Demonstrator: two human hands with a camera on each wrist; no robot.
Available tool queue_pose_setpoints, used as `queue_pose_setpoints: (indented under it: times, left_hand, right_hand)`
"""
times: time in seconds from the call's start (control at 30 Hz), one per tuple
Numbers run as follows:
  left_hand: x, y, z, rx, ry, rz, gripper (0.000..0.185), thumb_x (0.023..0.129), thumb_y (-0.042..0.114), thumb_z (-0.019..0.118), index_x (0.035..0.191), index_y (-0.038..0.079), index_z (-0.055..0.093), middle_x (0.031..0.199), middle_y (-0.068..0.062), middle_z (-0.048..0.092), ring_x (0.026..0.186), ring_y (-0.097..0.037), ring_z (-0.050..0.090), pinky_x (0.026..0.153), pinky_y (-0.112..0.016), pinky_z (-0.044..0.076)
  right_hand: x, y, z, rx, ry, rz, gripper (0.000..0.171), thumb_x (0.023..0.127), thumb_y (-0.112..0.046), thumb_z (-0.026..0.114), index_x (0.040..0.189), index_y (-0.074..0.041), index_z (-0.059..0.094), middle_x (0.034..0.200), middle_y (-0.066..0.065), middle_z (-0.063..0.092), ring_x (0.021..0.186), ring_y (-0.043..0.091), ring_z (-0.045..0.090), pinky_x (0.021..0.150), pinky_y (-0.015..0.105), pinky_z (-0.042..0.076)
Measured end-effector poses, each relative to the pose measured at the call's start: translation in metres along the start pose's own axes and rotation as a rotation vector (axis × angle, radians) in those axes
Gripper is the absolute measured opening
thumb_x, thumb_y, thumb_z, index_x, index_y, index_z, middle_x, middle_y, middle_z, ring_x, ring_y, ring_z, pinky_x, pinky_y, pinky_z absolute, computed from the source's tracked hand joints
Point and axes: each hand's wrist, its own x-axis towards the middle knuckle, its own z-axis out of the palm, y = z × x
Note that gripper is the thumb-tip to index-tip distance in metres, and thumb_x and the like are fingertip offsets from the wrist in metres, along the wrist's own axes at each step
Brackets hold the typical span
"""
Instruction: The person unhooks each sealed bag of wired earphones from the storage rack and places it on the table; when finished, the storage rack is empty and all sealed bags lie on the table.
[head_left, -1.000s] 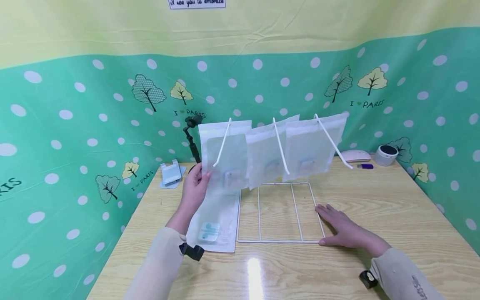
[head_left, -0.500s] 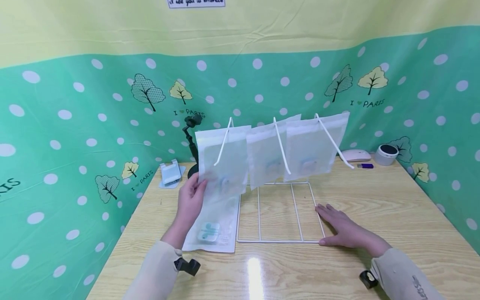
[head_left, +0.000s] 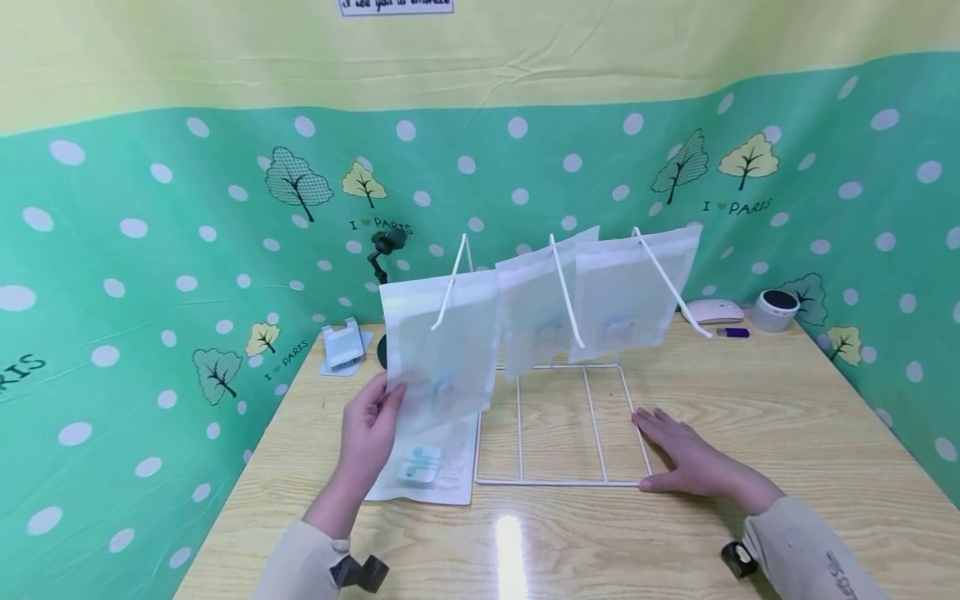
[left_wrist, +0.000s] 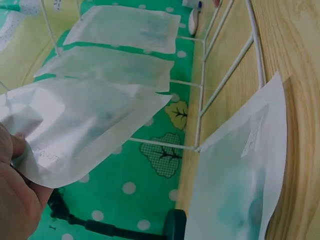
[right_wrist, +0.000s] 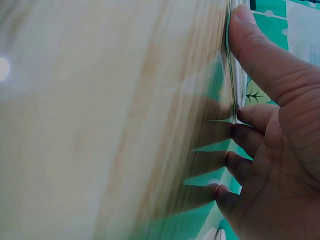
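In the head view a white wire rack has upward prongs point(head_left: 567, 292) and a flat wire base point(head_left: 551, 482) on the table. Three translucent white pouches hang at the prongs: a left pouch point(head_left: 442, 350), a middle pouch point(head_left: 531, 312) and a right pouch point(head_left: 633, 296). My left hand point(head_left: 367, 425) pinches the left pouch by its lower left edge, thumb on the near face. Close up in the left wrist view, that pouch point(left_wrist: 85, 120) looks creased by the thumb. Over the base's right side wire rests my right hand point(head_left: 686, 454), fingers spread, fingertips down on the tabletop.
Another sealed pouch point(head_left: 420, 487) with a pale square inside lies left of the base. A blue phone stand point(head_left: 343, 346) and a black jointed stand point(head_left: 382, 246) are behind it. Back right sit a mouse point(head_left: 716, 312), a purple stick point(head_left: 732, 332) and a white cylinder point(head_left: 775, 312).
My left hand has drawn the left pouch down and toward me along its prong, and the pouch now hangs lower and tilted. The right hand has stayed in place.
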Motion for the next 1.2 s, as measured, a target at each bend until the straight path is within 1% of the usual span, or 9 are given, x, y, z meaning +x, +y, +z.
queue_pose_setpoints:
  times: [0.27,0.4,0.5,0.63,0.73,0.9,1.07,1.1,1.2]
  left_hand:
    - [-0.019,0.011,-0.004,-0.032,0.030,-0.001,0.018,0.095,-0.006,0.056,0.108,-0.002,0.068,0.103,-0.017,0.071,0.089,-0.007,0.065,0.072,-0.019,0.054]
    - [-0.029,0.018,-0.006,-0.046,0.035,0.014,0.018,0.094,-0.007,0.056,0.106,-0.002,0.069,0.100,-0.017,0.072,0.085,-0.007,0.066,0.069,-0.020,0.054]
    - [-0.034,0.023,-0.009,-0.043,0.033,0.016,0.018,0.093,-0.008,0.057,0.105,-0.001,0.069,0.099,-0.014,0.072,0.086,-0.008,0.067,0.069,-0.022,0.055]
    - [-0.040,0.030,-0.013,-0.022,0.032,0.006,0.018,0.094,-0.007,0.057,0.105,-0.001,0.069,0.101,-0.005,0.073,0.090,-0.007,0.068,0.072,-0.023,0.056]
    - [-0.045,0.034,-0.017,-0.023,0.034,0.013,0.018,0.093,-0.009,0.056,0.104,-0.002,0.069,0.100,0.000,0.073,0.091,-0.007,0.068,0.072,-0.022,0.056]
    - [-0.053,0.040,-0.025,-0.037,0.037,0.061,0.022,0.091,-0.014,0.055,0.103,-0.004,0.069,0.100,0.004,0.073,0.091,-0.006,0.069,0.072,-0.020,0.056]
    - [-0.058,0.046,-0.037,-0.042,0.036,0.151,0.031,0.088,-0.021,0.053,0.104,-0.001,0.071,0.103,0.005,0.073,0.094,-0.005,0.069,0.075,-0.017,0.054]
    - [-0.058,0.047,-0.039,-0.059,0.035,0.174,0.034,0.087,-0.022,0.052,0.104,-0.001,0.071,0.103,0.004,0.074,0.094,-0.005,0.069,0.075,-0.016,0.054]
    - [-0.060,0.055,-0.047,-0.113,0.050,0.199,0.038,0.085,-0.025,0.052,0.104,0.000,0.072,0.103,0.003,0.074,0.094,-0.005,0.069,0.077,-0.015,0.053]
  right_hand:
    - [-0.001,0.000,0.000,-0.001,0.003,-0.009,0.102,0.078,-0.054,0.074,0.150,0.003,0.030,0.154,0.028,0.026,0.139,0.054,0.016,0.108,0.070,0.015]
    - [-0.002,-0.001,0.000,0.003,0.005,-0.016,0.102,0.078,-0.053,0.075,0.149,0.004,0.030,0.153,0.028,0.026,0.139,0.055,0.015,0.108,0.069,0.014]
    - [-0.002,0.000,0.000,0.003,0.008,-0.016,0.102,0.078,-0.053,0.075,0.149,0.004,0.030,0.153,0.029,0.026,0.139,0.054,0.015,0.108,0.069,0.014]
    - [-0.002,0.000,0.000,0.000,0.007,-0.008,0.102,0.078,-0.053,0.075,0.149,0.004,0.030,0.153,0.029,0.026,0.139,0.054,0.015,0.109,0.068,0.014]
    - [-0.001,-0.001,0.000,0.002,0.005,-0.007,0.102,0.078,-0.053,0.075,0.150,0.003,0.030,0.154,0.028,0.026,0.139,0.054,0.015,0.108,0.068,0.014]
    - [0.000,-0.001,0.000,0.003,-0.001,-0.008,0.101,0.078,-0.054,0.074,0.150,0.003,0.030,0.154,0.028,0.026,0.139,0.054,0.015,0.109,0.068,0.014]
    - [0.000,0.000,0.000,-0.006,-0.004,-0.004,0.101,0.078,-0.054,0.074,0.150,0.003,0.030,0.154,0.028,0.025,0.139,0.054,0.015,0.108,0.069,0.014]
    - [0.000,0.000,0.000,-0.008,-0.005,-0.004,0.101,0.078,-0.054,0.074,0.150,0.003,0.030,0.154,0.028,0.025,0.139,0.054,0.015,0.108,0.069,0.015]
    - [0.000,0.001,-0.001,-0.008,-0.004,-0.011,0.101,0.078,-0.054,0.073,0.150,0.003,0.030,0.154,0.028,0.025,0.139,0.054,0.015,0.108,0.069,0.015]
